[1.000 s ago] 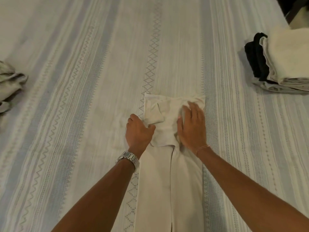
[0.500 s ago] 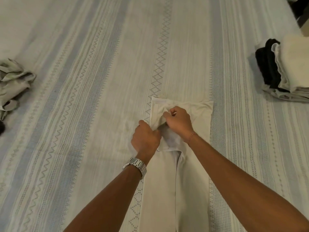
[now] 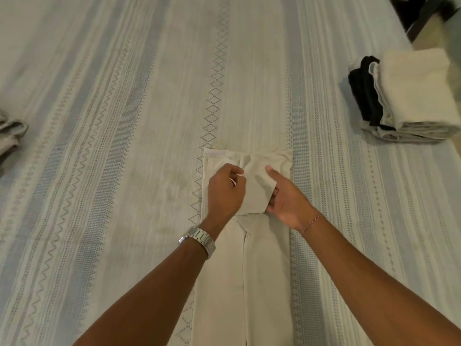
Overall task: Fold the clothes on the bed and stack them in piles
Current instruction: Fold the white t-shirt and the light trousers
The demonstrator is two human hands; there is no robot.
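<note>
A pair of beige trousers (image 3: 264, 270) lies lengthwise on the striped bedspread (image 3: 124, 121), legs side by side and running toward me. Near the waistband a loose pocket flap (image 3: 257, 188) sticks up. My left hand (image 3: 224, 193), with a metal watch on the wrist, pinches the flap's left edge. My right hand (image 3: 287, 201) holds its right edge, thumb on top and fingers tucked under the cloth. At the far right stands a pile of folded clothes (image 3: 411, 96), cream on top with black pieces beside it.
A crumpled grey garment (image 3: 10, 136) lies at the left edge of the bed. Dark furniture (image 3: 419, 16) shows past the bed's top right corner. Bare bedspread stretches between the trousers and both heaps.
My right hand went from lying flat on the waistband to gripping the pocket flap. Both hands now hold the flap by its two sides, spread wider than half a second ago.
</note>
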